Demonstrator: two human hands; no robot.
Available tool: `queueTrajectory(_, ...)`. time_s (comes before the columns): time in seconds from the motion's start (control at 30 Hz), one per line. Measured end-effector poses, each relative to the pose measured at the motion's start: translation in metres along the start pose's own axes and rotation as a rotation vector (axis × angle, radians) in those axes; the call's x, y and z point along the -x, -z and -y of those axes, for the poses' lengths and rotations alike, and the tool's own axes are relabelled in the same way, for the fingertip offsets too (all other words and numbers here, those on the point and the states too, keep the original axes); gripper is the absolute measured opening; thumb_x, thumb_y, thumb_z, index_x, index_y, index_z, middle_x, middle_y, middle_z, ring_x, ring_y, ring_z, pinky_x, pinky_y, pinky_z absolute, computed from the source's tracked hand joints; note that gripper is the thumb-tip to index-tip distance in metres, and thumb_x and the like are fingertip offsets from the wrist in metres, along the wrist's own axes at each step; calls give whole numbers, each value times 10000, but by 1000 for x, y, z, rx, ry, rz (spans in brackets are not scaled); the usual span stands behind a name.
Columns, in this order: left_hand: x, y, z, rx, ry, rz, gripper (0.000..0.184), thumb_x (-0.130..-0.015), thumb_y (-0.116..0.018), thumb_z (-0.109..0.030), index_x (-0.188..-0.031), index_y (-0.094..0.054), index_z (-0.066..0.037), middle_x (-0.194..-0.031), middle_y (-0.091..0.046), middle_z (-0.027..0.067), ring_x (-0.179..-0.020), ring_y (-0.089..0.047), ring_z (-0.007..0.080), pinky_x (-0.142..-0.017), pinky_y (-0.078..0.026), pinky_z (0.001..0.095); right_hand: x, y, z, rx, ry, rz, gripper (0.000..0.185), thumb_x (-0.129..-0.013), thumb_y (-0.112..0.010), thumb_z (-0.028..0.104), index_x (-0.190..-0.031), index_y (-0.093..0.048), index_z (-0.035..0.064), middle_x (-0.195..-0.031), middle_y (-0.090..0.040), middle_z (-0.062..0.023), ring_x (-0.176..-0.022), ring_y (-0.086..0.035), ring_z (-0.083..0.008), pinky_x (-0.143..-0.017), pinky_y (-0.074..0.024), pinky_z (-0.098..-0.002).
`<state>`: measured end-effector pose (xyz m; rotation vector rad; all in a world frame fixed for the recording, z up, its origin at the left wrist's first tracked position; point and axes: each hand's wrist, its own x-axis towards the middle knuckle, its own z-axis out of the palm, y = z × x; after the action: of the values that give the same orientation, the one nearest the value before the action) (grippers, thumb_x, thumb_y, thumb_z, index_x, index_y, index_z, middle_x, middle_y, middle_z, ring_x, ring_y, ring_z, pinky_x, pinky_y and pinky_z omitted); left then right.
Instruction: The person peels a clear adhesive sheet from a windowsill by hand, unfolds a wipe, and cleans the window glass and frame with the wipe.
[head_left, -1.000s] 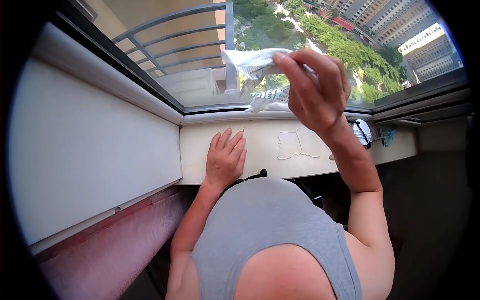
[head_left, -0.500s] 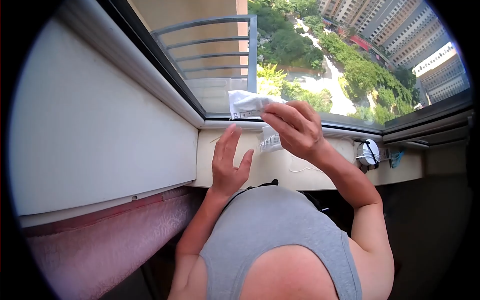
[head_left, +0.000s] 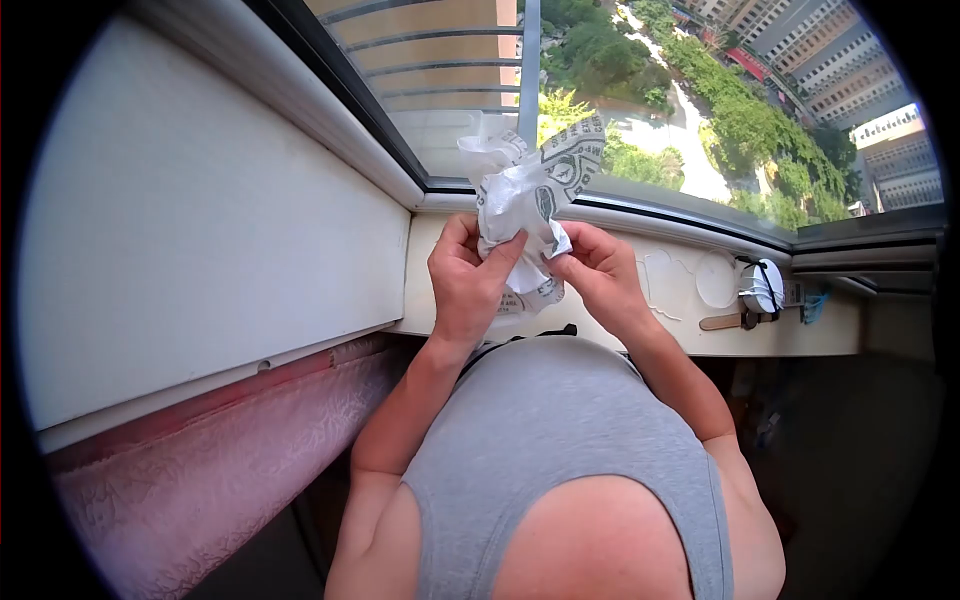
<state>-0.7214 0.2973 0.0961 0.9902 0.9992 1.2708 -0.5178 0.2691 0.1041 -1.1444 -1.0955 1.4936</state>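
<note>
Both hands grip a crumpled white packet with dark green print (head_left: 515,203) above the sill, in front of the window. My left hand (head_left: 468,280) pinches its left side, thumb across the front and fingers behind. My right hand (head_left: 603,275) has its lower right edge between thumb and fingers. The packet's upper part flares out in loose folds; whatever may be inside is hidden. Below it, partly covered, another white printed packet (head_left: 530,303) lies on the sill close to my body.
On the window sill (head_left: 620,335) to the right lie a white string (head_left: 657,298), a watch with a tan strap (head_left: 728,322), a white object with a black band (head_left: 762,286) and a light blue cord (head_left: 815,308). A white panel (head_left: 210,220) rises at the left.
My left hand, open and apart before, has closed on the packet. My right hand has come lower, and the packet now stands upright and spread wider. The view has shifted slightly.
</note>
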Motion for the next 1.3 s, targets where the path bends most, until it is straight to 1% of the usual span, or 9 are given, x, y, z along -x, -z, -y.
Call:
queueTrajectory(0.13,-2,12,-3,251,115,45,411,-1044,-858,-100,-1377,-656,30,-1322,-765,151,-1171,-757,160,-977,-616,338,3,1,0,-319,-101,-65,286,-1158,-651,121,-1394,-778,20,-1190,-788,-6,-1001,-700,-60,-865,-553,-245)
queueTrajectory(0.33,11,1,-16,217,125,239,584,-1024,-811,-40,-1553,-587,66,-1417,-756,162,-1269,-760,209,-1089,-610,369,5,-17,20,-506,-144,-168,274,-1210,-603,190,-1397,-764,70,-1155,-793,21,-977,-695,-34,-819,-539,-254)
queueTrajectory(0.47,18,16,-15,176,249,271,506,-1020,-776,-7,-1501,-636,64,-1390,-774,155,-1282,-761,215,-1116,-608,395,6,6,-6,-528,-90,-151,293,-1244,-573,241,-1404,-747,68,-1190,-796,10,-970,-706,-48,-810,-545,-265)
queueTrajectory(0.7,29,22,-23,411,262,236,467,-1034,-726,1,-1491,-656,66,-1375,-785,168,-1284,-763,240,-1164,-587,425,11,0,10,-642,20,-159,448,-1261,-576,408,-1477,-655,23,-1364,-783,-72,-1249,-779,-167,-1102,-626,-371)
queueTrajectory(0.87,42,17,-20,301,312,335,575,-1046,-789,11,-1565,-548,65,-1404,-751,160,-1289,-746,215,-1133,-607,406,23,-6,20,-413,0,-2,429,-1108,-733,59,-1510,-591,13,-1428,-757,-135,-1283,-781,-240,-1097,-650,-415)
queueTrajectory(1.03,44,31,-29,477,107,170,522,-1029,-761,57,-1521,-594,16,-1437,-713,141,-1335,-716,215,-1138,-608,397,24,0,11,-547,-55,-35,423,-1069,-686,-61,-1481,-637,21,-1373,-782,-120,-1195,-803,-219,-990,-667,-378)
queueTrajectory(1.1,47,29,-27,434,90,172,493,-1036,-816,-18,-1492,-630,7,-1434,-696,128,-1318,-704,213,-1144,-596,392,27,2,8,-527,-46,-114,384,-1085,-677,-54,-1459,-666,28,-1322,-802,-95,-1144,-802,-181,-944,-659,-350)
queueTrajectory(1.17,57,24,-14,-139,-70,44,480,-1049,-879,-150,-1455,-669,-3,-1384,-690,112,-1277,-692,218,-1135,-578,397,28,5,1,-482,-47,-129,345,-1112,-677,-13,-1453,-679,42,-1285,-807,-61,-1099,-784,-136,-897,-637,-318)
queueTrajectory(1.3,72,11,-15,-597,-388,109,458,-1022,-946,-280,-1354,-747,-34,-1269,-686,111,-1263,-661,219,-1049,-567,399,34,5,7,-421,7,-72,331,-1144,-677,36,-1475,-681,28,-1319,-802,-60,-1183,-784,-157,-1024,-645,-359)
